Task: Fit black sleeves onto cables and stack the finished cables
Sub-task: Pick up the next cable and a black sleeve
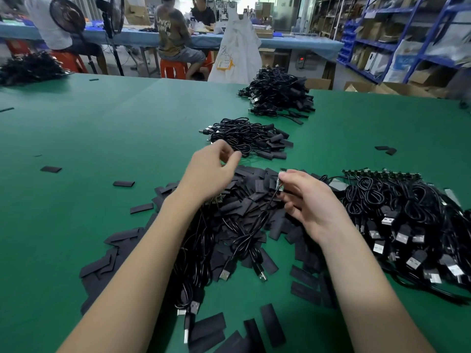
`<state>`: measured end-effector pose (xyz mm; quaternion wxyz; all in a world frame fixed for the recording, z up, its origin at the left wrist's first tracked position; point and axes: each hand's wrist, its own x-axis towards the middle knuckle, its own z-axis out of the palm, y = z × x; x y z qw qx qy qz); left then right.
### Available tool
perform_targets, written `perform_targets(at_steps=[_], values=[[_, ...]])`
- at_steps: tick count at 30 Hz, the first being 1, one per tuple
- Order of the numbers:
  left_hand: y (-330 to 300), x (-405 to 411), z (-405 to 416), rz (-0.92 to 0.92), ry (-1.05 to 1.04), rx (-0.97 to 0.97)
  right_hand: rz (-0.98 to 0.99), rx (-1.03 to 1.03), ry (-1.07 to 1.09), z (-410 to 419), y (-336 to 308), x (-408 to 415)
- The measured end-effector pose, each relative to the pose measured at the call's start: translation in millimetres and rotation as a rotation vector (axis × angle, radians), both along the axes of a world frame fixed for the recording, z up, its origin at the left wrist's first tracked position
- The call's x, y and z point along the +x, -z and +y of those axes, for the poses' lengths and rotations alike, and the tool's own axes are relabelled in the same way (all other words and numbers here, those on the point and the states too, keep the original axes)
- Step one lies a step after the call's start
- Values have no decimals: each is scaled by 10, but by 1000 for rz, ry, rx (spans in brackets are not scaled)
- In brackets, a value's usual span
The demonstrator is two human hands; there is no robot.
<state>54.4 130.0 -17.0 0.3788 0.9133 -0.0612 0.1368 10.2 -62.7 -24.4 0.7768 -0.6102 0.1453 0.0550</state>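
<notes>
At centre we see a loose heap of flat black sleeves (244, 200), with strays scattered around it. We find one cable (257, 225) across the heap, its small green board end (280, 180) raised and its USB plug toward 6 o'clock. At 3 o'clock lies a pile of unsleeved cables (407, 225) with green board ends. At 12 o'clock sits a stack of finished cables (247, 138); a larger stack (277, 95) lies beyond it.
</notes>
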Motion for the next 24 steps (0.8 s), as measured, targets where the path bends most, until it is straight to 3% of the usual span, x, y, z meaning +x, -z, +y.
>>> perform_targets(at_steps=[2,4,6,9,11,14,16,20,24], values=[[-82,-53,-98,280,226,-284,-17,8,-19,11,-4,3],[-101,-119,-155,503,421,-436,-42,65,-52,19,-13,2],[-95,-152,-154,558,503,-502,-57,163,-69,14,-33,4],[-70,-135,-97,535,443,-594,-93,194,-95,8,-16,24],[-56,-112,-49,531,366,-637,-163,9,-95,26,44,37],[-30,-89,29,536,276,-632,-450,-727,-117,57,192,69],[-30,-81,89,562,266,-577,-586,-1029,-224,123,249,61],[-80,-81,190,602,260,-561,-697,-1179,-400,292,334,-1],[-110,-100,187,611,222,-632,-685,-1250,-330,330,329,-32]])
